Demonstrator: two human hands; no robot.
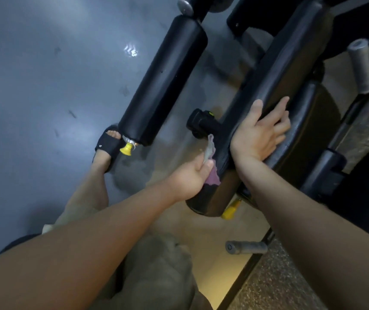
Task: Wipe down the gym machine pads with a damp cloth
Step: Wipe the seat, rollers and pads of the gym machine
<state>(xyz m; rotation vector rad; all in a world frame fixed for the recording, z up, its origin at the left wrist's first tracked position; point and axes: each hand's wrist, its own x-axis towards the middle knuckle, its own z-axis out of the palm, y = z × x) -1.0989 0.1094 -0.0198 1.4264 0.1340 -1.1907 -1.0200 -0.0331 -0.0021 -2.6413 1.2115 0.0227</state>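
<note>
Purple and grey, the damp cloth (210,163) is bunched up in the left hand (190,177), which is closed around it. The hand presses the cloth against the near end of the long black pad (275,70), down at about 6 o'clock from the pad's middle. The right hand (260,135) lies open and flat on the same pad, fingers spread, holding it steady.

I think the wiping is in the middle, not finished. The cloth is only at the near end and side of this pad. The rest of it runs away toward 1 o'clock. The picture is a bit blurry and dark, so I cannot tell which parts are already wet or clean.

At about 10 o'clock from the hands is a round black roller pad (163,79), with a yellow knob (126,149) at its near end. The cloth is well apart from it. It probably needs a wipe too.
</note>
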